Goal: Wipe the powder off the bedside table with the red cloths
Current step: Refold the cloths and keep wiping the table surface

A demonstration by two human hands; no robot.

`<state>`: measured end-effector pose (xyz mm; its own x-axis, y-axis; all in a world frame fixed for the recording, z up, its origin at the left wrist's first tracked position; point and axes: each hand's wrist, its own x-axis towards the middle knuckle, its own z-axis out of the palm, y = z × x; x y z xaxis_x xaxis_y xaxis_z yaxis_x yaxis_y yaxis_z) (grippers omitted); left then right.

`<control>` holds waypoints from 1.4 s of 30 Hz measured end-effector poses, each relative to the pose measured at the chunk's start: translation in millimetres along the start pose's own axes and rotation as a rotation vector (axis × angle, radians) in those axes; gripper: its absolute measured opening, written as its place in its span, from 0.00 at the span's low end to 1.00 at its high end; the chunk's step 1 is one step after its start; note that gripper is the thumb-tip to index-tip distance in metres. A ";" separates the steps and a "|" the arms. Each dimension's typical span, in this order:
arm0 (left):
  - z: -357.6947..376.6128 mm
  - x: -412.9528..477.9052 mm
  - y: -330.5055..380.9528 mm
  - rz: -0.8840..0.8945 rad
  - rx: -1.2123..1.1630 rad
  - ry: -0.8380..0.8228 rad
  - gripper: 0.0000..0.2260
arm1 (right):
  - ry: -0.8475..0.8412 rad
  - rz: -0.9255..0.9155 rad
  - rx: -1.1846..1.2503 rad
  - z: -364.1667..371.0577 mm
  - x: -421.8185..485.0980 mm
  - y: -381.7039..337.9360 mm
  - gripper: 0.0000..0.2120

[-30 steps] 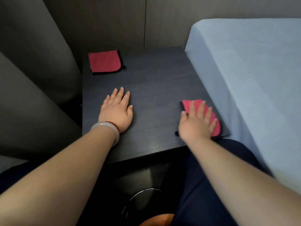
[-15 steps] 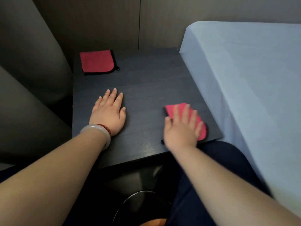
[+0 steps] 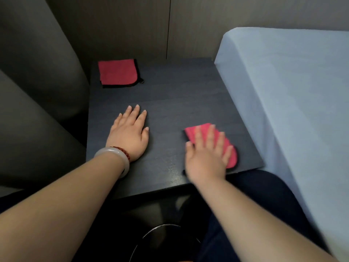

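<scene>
Starting at the left, the left hand [image 3: 130, 137] is seen laid flat on the dark surface [image 3: 179, 103], fingers straight and close together, nothing held, with a pale bangle [image 3: 115, 156] worn at the wrist. Beyond that hand's fingertips and slightly to its left, a second red cloth [image 3: 118, 72] is left folded near the far corner, well apart from both hands. To the right of the left hand, with bare surface between, the right hand [image 3: 205, 157] is pressed palm-down, fingers straight and spread, on the first red cloth [image 3: 200, 132]. That cloth is only pinned flat near the front edge, not gripped, and its far end shows past the fingertips. This hand is blurred. Powder can hardly be made out on the dark top. Faint pale specks may be read between the hands near the front edge, so progress cannot be judged firmly. For the wiping stroke in hand, even pressure is best applied through the whole palm. The cloth is best drawn in overlapping passes, so that powder is gathered into it rather than pushed onto the pale blue bed [image 3: 292, 91] just right of the right hand. The left hand should be shifted when its own patch is to be wiped.
</scene>
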<state>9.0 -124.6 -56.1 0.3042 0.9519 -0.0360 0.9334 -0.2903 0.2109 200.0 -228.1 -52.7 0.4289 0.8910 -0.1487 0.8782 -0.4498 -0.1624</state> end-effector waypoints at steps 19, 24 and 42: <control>-15.1 -6.8 -52.9 0.018 0.066 -0.061 0.25 | -0.043 -0.553 -0.052 12.8 -39.3 -35.5 0.27; -14.1 -6.2 -54.3 0.022 0.064 -0.049 0.25 | -0.063 -0.032 -0.057 -13.1 38.3 10.9 0.27; -11.6 -0.9 -56.0 0.047 0.056 -0.018 0.25 | -0.042 -0.465 -0.050 12.1 -4.6 -67.1 0.28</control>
<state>-45.8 -108.0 -56.6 0.3507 0.9354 -0.0449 0.9271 -0.3400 0.1580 136.5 -202.8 -52.9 -0.0205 0.9937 -0.1103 0.9847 0.0010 -0.1741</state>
